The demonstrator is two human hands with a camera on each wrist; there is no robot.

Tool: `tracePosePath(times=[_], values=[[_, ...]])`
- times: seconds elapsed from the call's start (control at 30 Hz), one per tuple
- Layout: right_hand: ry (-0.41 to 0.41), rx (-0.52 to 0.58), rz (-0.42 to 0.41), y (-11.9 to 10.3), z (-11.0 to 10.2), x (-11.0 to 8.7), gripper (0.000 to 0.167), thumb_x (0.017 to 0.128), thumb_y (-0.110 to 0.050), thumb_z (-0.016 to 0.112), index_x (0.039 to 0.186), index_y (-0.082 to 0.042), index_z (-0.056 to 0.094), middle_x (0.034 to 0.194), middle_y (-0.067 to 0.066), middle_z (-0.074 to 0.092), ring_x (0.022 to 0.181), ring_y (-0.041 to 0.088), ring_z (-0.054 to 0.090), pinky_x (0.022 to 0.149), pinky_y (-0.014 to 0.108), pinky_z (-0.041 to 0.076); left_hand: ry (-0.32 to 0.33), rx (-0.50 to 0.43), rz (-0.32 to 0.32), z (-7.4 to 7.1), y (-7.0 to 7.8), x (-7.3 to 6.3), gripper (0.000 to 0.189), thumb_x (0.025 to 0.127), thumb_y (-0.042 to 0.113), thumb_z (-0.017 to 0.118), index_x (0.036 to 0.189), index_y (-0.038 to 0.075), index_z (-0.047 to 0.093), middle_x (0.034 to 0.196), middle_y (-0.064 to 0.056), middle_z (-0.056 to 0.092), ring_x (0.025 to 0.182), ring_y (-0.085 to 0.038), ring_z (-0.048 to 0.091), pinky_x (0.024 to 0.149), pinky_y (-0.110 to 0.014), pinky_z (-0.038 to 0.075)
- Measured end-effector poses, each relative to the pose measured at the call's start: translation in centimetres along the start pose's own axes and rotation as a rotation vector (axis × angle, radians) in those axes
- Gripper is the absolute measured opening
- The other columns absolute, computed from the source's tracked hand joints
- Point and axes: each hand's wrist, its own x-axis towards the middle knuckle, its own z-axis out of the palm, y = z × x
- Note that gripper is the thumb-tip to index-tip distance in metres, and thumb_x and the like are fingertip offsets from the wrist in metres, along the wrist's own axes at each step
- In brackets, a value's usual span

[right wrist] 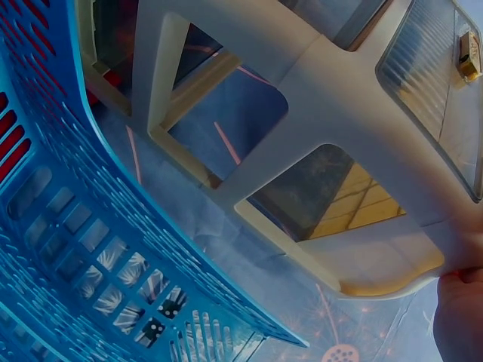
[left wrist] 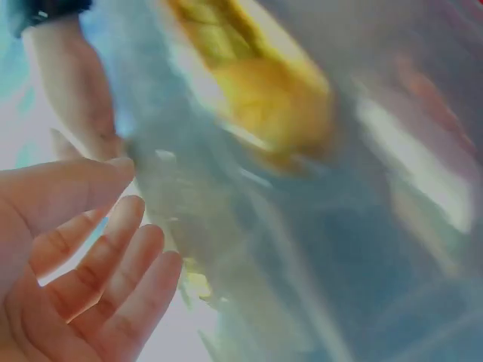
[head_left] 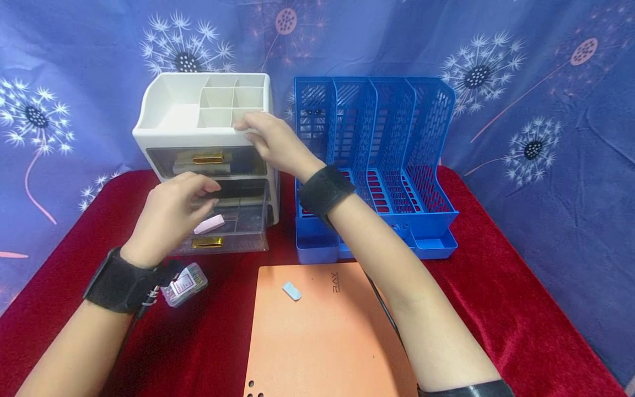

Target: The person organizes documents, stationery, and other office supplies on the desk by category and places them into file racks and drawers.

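Note:
A white desktop drawer organizer [head_left: 190, 132] stands at the back left, its lower clear drawer [head_left: 243, 241] pulled out. Inside that drawer lies a pink eraser-like block [head_left: 209, 224]. My left hand [head_left: 171, 212] is over the drawer's left side, fingers loosely bent and holding nothing; the left wrist view shows its fingers beside a blurred gold handle [left wrist: 272, 105]. With my right hand [head_left: 278, 140] I hold the organizer's front right top rim, fingertips over the edge and thumb lower on the front. Only part of that hand [right wrist: 460, 313] shows in the right wrist view.
A blue file rack [head_left: 377, 220] stands right of the organizer. In front, an orange board [head_left: 317, 331] carries a small light blue block [head_left: 291, 291]. A clear labelled case [head_left: 184, 284] lies near my left wrist on the red cloth [head_left: 198, 342].

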Motion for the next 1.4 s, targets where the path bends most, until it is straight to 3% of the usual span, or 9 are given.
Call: tracePosePath(times=[0.2,0.47,0.67,1.07,1.23,1.4], values=[[0.001,0.0,0.003,0.1,0.1,-0.1,0.021,0.094,-0.002,0.052,0.112,-0.002,0.061,0.119,0.008,0.062,0.118,0.019,0.053,0.103,0.015,0.031,0.041,-0.009,0.1,-0.2,2.9,-0.3,0.026,0.072,-0.006,0.073,0.094,0.007,0.066,0.087,-0.007,0.066,0.082,-0.023,0.064,0.07,-0.041,0.049],[-0.003,0.004,0.004,0.1,0.0,-0.1,0.02,0.094,-0.002,0.052,0.112,-0.002,0.061,0.118,0.008,0.063,0.118,0.018,0.053,0.103,0.015,0.032,-0.009,-0.014,0.159,0.0,5.5,-0.9,0.032,0.068,-0.006,0.077,0.096,0.007,0.067,0.092,-0.007,0.067,0.088,-0.023,0.064,0.076,-0.041,0.052],[-0.008,0.003,0.009,0.0,0.0,-0.1,0.021,0.094,-0.002,0.051,0.112,-0.002,0.061,0.118,0.009,0.063,0.118,0.018,0.053,0.102,0.016,0.032,-0.01,-0.031,0.276,1.0,6.7,-1.3,0.029,0.068,-0.003,0.078,0.092,0.009,0.067,0.088,-0.003,0.067,0.083,-0.019,0.064,0.073,-0.037,0.052],[-0.018,-0.005,0.011,-0.1,-0.2,0.1,0.021,0.094,-0.002,0.051,0.113,-0.002,0.061,0.119,0.009,0.062,0.119,0.018,0.052,0.102,0.015,0.032,-0.192,-0.084,0.553,4.3,7.8,-2.8,0.032,0.065,0.005,0.082,0.091,0.012,0.064,0.085,0.002,0.06,0.081,-0.012,0.06,0.07,-0.028,0.052],[-0.015,-0.006,0.011,-0.1,-0.2,0.1,0.021,0.094,-0.002,0.051,0.112,-0.001,0.061,0.119,0.009,0.063,0.118,0.019,0.053,0.103,0.015,0.031,-0.313,-0.093,0.62,5.9,7.8,-3.4,0.028,0.071,0.013,0.08,0.094,0.014,0.065,0.088,0.004,0.061,0.083,-0.01,0.057,0.072,-0.024,0.051],[-0.017,0.004,0.011,-0.1,-0.1,0.2,0.021,0.093,-0.001,0.052,0.112,-0.001,0.061,0.118,0.009,0.063,0.118,0.019,0.053,0.102,0.014,0.031,-0.392,-0.082,0.665,7.4,7.7,-4.2,0.019,0.078,0.014,0.075,0.094,0.017,0.066,0.087,0.008,0.062,0.081,-0.008,0.055,0.07,-0.021,0.049]])
